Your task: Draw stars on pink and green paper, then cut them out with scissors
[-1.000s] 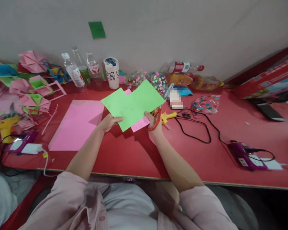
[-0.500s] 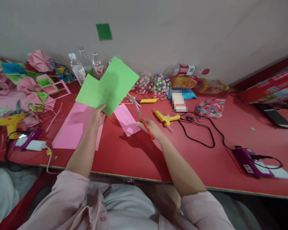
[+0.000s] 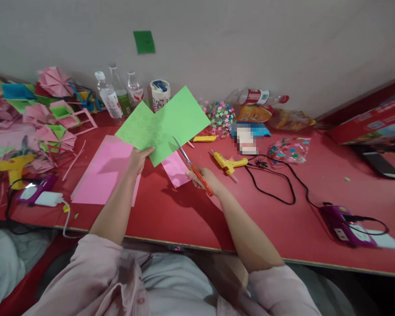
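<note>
My left hand [image 3: 140, 160] pinches the lower edge of a green sheet of paper [image 3: 181, 120], which is held up above the table and has a notch in its upper edge. In my right hand [image 3: 204, 177] is a pair of scissors [image 3: 194, 170] with orange handles, its blades pointing up and left at the sheet's lower right edge. Whether the blades touch the paper I cannot tell. Below the sheet lies a small pink paper piece [image 3: 175, 172], partly covered. A stack of pink paper [image 3: 100, 175] rests under my left forearm.
A yellow glue gun [image 3: 229, 164] with a black cord lies right of my right hand. Bottles [image 3: 109, 96] and a paper cup [image 3: 159, 93] stand along the wall. Pink and green paper crafts [image 3: 54, 112] crowd the left. A purple power strip [image 3: 345, 226] sits at the right.
The green sheet has turned and shifted to the right and slightly down, uncovering the cup behind it. The scissors' blades have come up against its right side in view.
</note>
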Tool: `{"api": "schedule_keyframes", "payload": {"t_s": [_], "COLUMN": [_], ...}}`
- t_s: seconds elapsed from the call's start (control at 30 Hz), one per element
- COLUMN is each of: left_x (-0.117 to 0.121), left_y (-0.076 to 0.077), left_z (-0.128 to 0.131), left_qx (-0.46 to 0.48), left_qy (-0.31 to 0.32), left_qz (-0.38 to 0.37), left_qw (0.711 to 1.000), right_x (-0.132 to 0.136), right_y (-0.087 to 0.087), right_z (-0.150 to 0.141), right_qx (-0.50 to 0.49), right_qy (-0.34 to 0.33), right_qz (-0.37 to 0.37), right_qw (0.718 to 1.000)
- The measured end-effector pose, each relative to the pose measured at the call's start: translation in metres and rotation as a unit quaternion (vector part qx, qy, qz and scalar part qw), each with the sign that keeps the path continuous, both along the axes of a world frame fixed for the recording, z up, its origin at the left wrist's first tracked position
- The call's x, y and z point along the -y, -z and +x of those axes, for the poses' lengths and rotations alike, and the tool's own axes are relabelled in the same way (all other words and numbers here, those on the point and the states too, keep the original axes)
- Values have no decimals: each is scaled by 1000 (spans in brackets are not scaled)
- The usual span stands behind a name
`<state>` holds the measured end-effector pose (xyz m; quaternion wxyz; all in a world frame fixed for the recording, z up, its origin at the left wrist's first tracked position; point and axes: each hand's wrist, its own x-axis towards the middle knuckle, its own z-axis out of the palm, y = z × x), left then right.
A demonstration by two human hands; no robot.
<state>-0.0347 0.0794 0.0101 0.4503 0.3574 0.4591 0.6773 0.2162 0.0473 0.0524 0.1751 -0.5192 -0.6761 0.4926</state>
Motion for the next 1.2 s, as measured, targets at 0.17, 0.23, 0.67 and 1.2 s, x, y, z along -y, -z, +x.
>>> {"api": "schedule_keyframes", "payload": {"t_s": [0.17, 0.23, 0.67, 1.2], "left_x": [1, 1, 6, 17], "left_y": [0, -1, -1, -10], "left_z": [-4, -6, -2, 6], "left_qx": [-5, -5, -15, -54], "left_qy": [13, 19, 91, 164], "left_qz": [-6, -8, -37, -87], "left_qw": [1000, 1000, 995, 981], "right_x": [-1, -2, 6, 9], "right_y": [5, 7, 4, 20], "right_z": [-3, -5, -13, -23], "right_qx": [-1, 2, 6, -44], "right_qy": [15, 21, 27, 66], "right_qz": [-14, -26, -11, -11], "right_qw": [1000, 999, 1000, 997]}}
